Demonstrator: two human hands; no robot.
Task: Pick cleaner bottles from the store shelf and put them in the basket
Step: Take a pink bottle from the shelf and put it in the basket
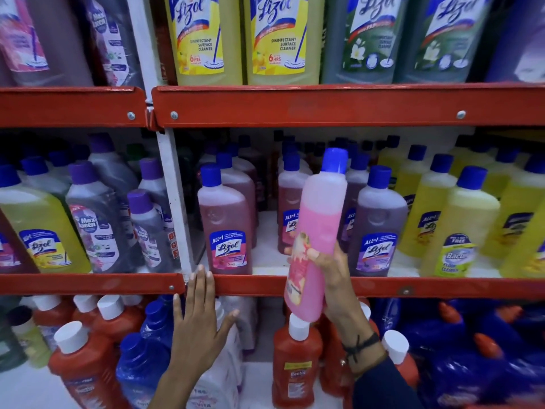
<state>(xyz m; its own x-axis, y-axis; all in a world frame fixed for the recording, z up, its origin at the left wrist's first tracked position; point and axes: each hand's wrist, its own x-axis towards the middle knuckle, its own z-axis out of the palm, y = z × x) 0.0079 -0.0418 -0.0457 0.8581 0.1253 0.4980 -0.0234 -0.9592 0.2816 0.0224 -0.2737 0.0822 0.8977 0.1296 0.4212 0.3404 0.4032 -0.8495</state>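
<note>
My right hand (333, 278) grips a pink cleaner bottle (317, 231) with a blue cap, held tilted in front of the middle shelf. My left hand (200, 323) is open, fingers spread, its fingertips near the red front rail of the middle shelf (442, 287). On that shelf stand a dark pink Lizol bottle (227, 228) and a purple Lizol bottle (377, 228) on either side of the held bottle. No basket is in view.
Large yellow Lizol bottles (203, 39) and green ones (368, 39) fill the top shelf. Yellow bottles (460, 228) stand at the middle right. Red bottles with white caps (295, 364) and blue bottles (472, 349) crowd the bottom shelf. A white upright post (174, 202) divides the shelving.
</note>
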